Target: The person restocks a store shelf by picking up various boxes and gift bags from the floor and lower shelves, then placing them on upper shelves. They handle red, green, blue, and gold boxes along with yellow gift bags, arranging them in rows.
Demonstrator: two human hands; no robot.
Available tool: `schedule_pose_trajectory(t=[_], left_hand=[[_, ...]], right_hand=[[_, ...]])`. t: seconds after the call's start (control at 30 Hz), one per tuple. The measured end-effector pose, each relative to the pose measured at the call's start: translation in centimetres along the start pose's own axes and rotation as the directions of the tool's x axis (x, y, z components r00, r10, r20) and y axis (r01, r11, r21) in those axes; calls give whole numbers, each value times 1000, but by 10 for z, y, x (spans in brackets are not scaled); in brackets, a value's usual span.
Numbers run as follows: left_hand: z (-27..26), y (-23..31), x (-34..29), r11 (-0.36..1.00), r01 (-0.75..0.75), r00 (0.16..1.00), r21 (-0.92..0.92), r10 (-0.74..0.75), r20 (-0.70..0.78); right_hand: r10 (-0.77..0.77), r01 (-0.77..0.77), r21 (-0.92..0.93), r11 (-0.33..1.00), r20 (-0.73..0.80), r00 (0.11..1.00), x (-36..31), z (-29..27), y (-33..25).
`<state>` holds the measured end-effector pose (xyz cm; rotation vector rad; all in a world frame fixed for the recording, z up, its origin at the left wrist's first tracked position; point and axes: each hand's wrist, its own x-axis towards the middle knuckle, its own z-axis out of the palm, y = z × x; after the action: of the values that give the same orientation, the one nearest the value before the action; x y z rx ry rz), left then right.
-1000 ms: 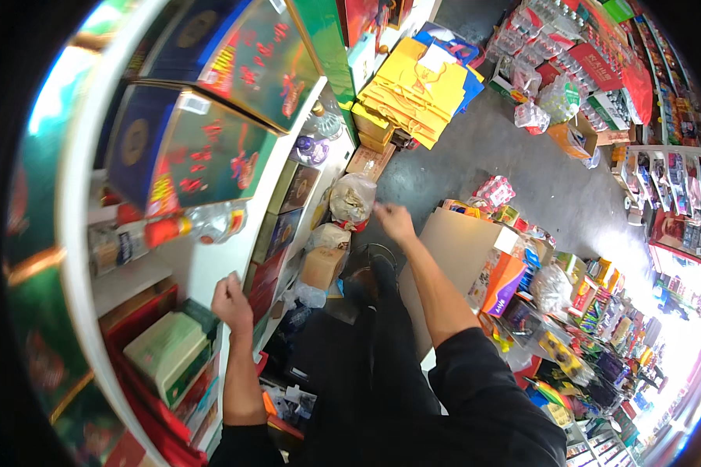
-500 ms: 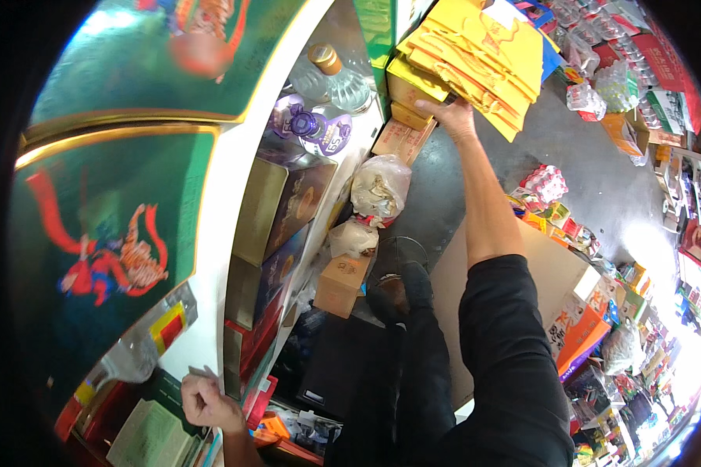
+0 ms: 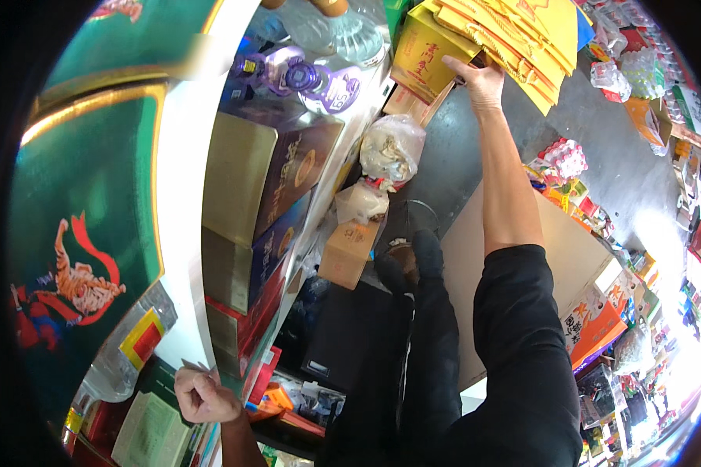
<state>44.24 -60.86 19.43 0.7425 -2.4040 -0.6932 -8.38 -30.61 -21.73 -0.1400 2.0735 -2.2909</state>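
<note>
My right hand point(image 3: 481, 84) reaches far forward to a bundle of yellow paper gift bags point(image 3: 514, 39) with rope handles. Its thumb points left, and its other fingers go in among the bags, partly hidden. Just left of the thumb, a yellow box-like pack point(image 3: 430, 58) with red print shows its face. Low on the left, my left hand point(image 3: 206, 395) is closed in a fist beside the white shelf edge point(image 3: 191, 327). Whatever is inside that fist, if anything, is hidden.
Clear bottles point(image 3: 354, 35) and purple bottles point(image 3: 323, 82) stand on the left shelf, above stacked boxes point(image 3: 241, 175). Below lie plastic bags point(image 3: 392, 148) and a small carton point(image 3: 349, 253). A large cardboard panel point(image 3: 514, 272) stands right of my legs.
The view has shifted, bringing the shelf closer. The bundle of bags has tilted rightward beside my right hand, and more of the yellow pack's printed face shows. My left fist stays beside the shelf edge.
</note>
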Motion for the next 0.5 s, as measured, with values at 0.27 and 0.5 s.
schedule_pose_trajectory(t=[0.27, 0.5], left_hand=[[2, 4, 0, 1000, 12, 1000, -1, -12, -6], [-4, -2, -2, 998, -18, 999, 65, 20, -28]], right_hand=[[262, -261, -17, 965, 59, 963, -64, 1, 18], [244, -198, -206, 958, 233, 941, -115, 10, 45]])
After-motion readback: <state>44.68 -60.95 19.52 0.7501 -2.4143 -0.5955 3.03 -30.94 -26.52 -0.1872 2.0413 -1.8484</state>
